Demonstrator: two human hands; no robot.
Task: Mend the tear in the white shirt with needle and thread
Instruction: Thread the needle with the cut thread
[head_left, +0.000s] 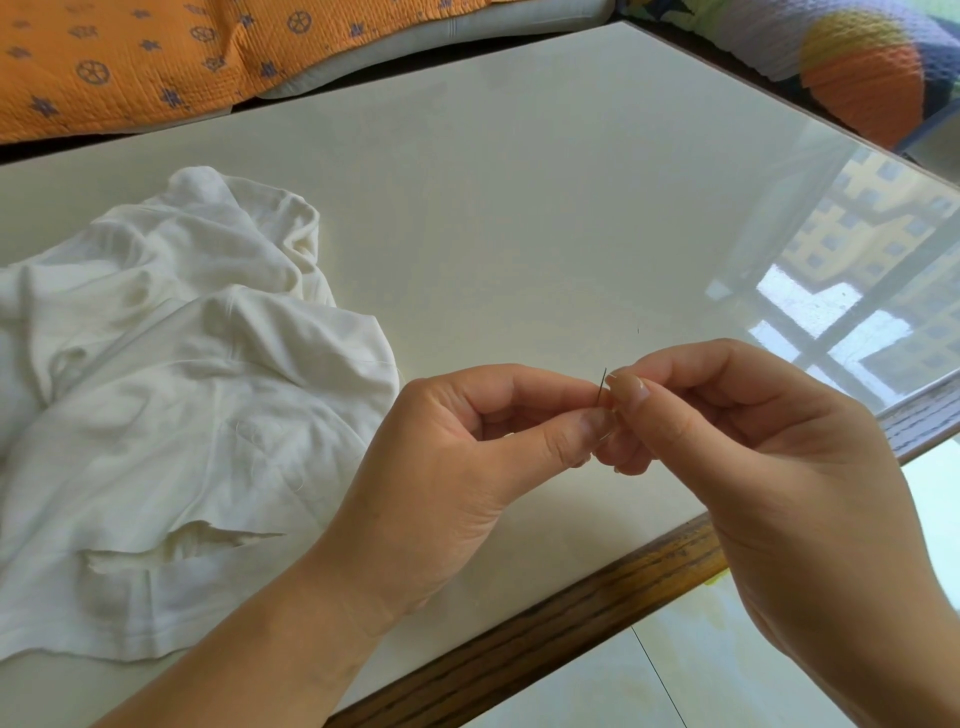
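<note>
My left grip (467, 452) pinches the thin, slippery needle (602, 387) low down; my right grip (753, 467) pinches limp thread (613, 375) beside its top; the soft shirt (171, 415) lies left on the surface (519, 208)

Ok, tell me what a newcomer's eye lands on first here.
Mid-frame above the near edge of the table, the left hand pinches a needle upright and the right hand pinches what seems a thread end beside it. Left of them, the white shirt lies crumpled, its tear open near the hem.
</note>
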